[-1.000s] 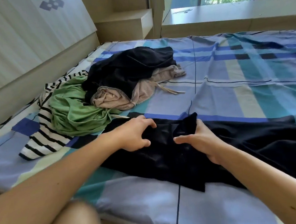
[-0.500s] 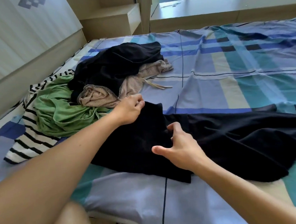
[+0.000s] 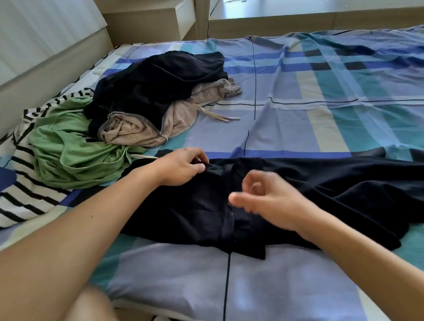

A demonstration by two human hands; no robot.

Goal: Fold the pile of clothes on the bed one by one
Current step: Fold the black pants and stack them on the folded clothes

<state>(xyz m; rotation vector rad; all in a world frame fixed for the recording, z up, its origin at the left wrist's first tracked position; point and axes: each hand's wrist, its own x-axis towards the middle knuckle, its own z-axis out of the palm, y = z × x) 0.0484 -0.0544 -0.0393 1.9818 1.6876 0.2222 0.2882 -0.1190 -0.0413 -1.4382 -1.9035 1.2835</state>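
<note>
Right now the black garment (image 3: 327,195) being worked on lies stretched out across the near part of the bed (image 3: 303,93), rumpled and with no tidy fold in it yet. The left hand (image 3: 180,167) pinches its far edge near the middle, fingers curled onto the cloth. The right hand (image 3: 264,199) hovers just above the garment, motion-blurred, its fingers loosely curled and no cloth seen in them. Just beyond the left hand sits the unfolded pile: another black garment (image 3: 161,84) on top, a beige knit garment (image 3: 134,129) with a trailing tie beneath it, a green garment (image 3: 74,151) beside those, and a black-and-white striped garment (image 3: 19,201) underneath at the near-left edge. No finished, folded piece shows anywhere in view, so the job looks barely begun: this piece wants flattening and folding, and at least four more wait in the heap.
</note>
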